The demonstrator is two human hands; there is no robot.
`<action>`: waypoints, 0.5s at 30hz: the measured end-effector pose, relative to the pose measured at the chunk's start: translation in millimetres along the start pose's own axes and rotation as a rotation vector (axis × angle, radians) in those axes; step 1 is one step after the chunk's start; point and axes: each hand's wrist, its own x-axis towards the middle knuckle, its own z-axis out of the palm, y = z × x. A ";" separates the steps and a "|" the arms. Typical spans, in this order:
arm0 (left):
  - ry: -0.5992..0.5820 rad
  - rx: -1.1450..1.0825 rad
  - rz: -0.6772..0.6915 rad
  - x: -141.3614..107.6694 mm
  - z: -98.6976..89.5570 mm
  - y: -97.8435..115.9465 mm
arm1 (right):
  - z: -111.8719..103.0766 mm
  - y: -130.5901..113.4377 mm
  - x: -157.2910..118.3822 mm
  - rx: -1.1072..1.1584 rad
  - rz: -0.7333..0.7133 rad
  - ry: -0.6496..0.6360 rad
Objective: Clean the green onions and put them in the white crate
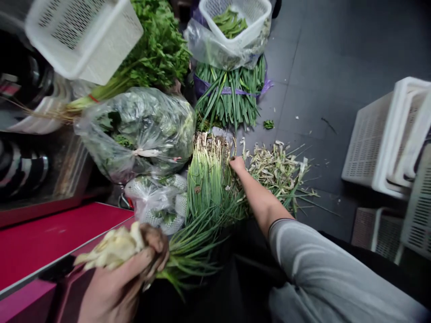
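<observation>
The left hand [124,276] grips a scallion bunch [114,247], pale ends projecting left. The right hand [238,165] is positioned at the root-end right edge of the floor-laid scallions [207,184]; its finger closure cannot be determined. Leaf trimmings [274,163] lie immediately right; a bagged vegetable bundle [144,130] lies left.

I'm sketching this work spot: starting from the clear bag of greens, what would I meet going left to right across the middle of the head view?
Clear bag of greens → row of spring onions → right hand → heap of trimmings → white crates.
</observation>
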 end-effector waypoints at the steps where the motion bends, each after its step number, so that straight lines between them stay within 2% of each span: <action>1: -0.041 -0.039 0.024 1.7 5.7 1.4 | -13.0 1.4 -8.9 0.047 -0.043 0.002; 4: -0.127 -0.056 0.091 7.7 20.7 -1.9 | -57.9 -2.7 -48.0 0.202 -0.208 0.011; 7: -0.163 0.011 0.176 14.1 39.4 -8.5 | -103.0 -15.9 -102.5 0.322 -0.354 0.030; 11: -0.124 0.025 0.383 17.0 73.8 -13.0 | -154.7 -30.7 -187.2 0.540 -0.533 0.010; 15: -0.187 0.019 0.474 8.7 112.3 -22.1 | -187.5 -27.6 -268.0 0.766 -0.557 -0.065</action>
